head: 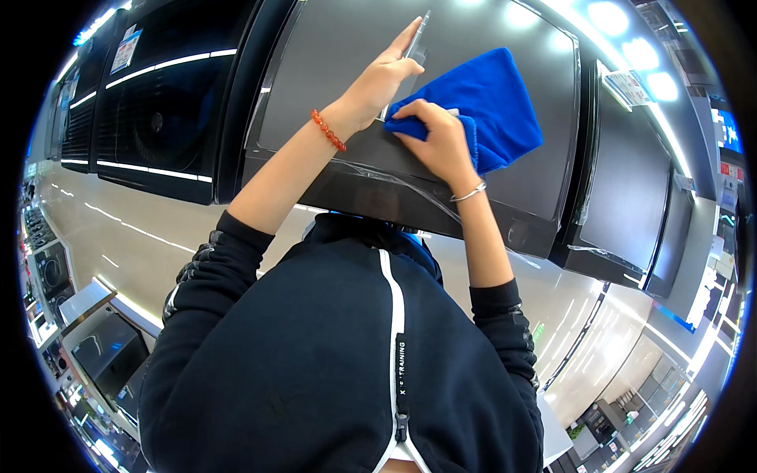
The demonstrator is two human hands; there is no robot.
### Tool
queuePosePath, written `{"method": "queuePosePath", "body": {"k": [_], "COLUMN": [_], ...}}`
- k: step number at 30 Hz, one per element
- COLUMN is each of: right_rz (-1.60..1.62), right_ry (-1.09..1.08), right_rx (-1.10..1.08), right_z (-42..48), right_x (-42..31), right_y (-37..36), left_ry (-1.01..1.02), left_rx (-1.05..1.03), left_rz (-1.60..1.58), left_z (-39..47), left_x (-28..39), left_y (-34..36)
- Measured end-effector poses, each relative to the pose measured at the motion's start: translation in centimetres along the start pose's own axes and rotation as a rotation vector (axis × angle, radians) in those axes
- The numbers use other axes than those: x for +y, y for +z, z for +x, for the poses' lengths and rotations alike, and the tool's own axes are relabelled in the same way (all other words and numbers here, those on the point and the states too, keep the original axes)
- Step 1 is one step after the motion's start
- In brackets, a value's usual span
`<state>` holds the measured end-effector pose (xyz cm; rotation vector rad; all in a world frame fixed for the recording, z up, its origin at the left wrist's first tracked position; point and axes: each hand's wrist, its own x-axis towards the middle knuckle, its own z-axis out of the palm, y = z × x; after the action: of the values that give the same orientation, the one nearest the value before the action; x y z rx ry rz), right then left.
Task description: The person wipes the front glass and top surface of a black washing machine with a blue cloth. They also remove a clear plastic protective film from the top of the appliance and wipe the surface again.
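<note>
My left hand [378, 88] holds a clear plastic sign holder [417, 40], seen nearly edge-on above the dark top panel of an appliance [337, 65]. Its fingers lie along the left face, and the thumb is bent near the lower part. In my right hand [437, 136] is a bunched corner of a blue cloth [494, 100]. The rest of that cloth spreads over the panel to the right, with one edge folded over. Part of the holder's lower end is hidden behind the cloth and my hands.
Loose clear film [408, 192] hangs along the appliance's front edge. To the left stand black glossy appliances [159, 118]; to the right is another dark-topped unit [630, 177] with a price sign [627, 87]. A shiny tiled floor [148, 227] lies below.
</note>
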<state>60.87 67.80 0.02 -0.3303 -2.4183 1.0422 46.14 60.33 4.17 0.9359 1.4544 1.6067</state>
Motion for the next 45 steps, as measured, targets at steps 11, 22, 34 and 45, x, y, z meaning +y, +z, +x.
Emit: {"method": "queuePosePath", "body": {"k": [11,22,34,45], "right_rz": [-0.163,-0.292,-0.12,-0.282], "right_ry": [0.105,0.203,0.147,0.229], "right_rx": [0.253,0.416,0.066,0.394], "right_z": [4.8,9.2,1.0,8.6], "right_x": [2.3,6.6,-0.4,6.3], "right_y": [1.3,1.3,1.3,1.0], "left_ry": [-0.071,-0.19,-0.072,-0.116], "left_rx": [-0.025,-0.101,-0.058,-0.086], "left_rz": [-0.171,-0.445,-0.242,-0.275], "left_z": [0.3,1.3,0.5,0.7], "left_x": [-0.6,-1.3,-0.8,-0.7], "left_y": [-0.4,-1.6,-0.2,-0.5]}}
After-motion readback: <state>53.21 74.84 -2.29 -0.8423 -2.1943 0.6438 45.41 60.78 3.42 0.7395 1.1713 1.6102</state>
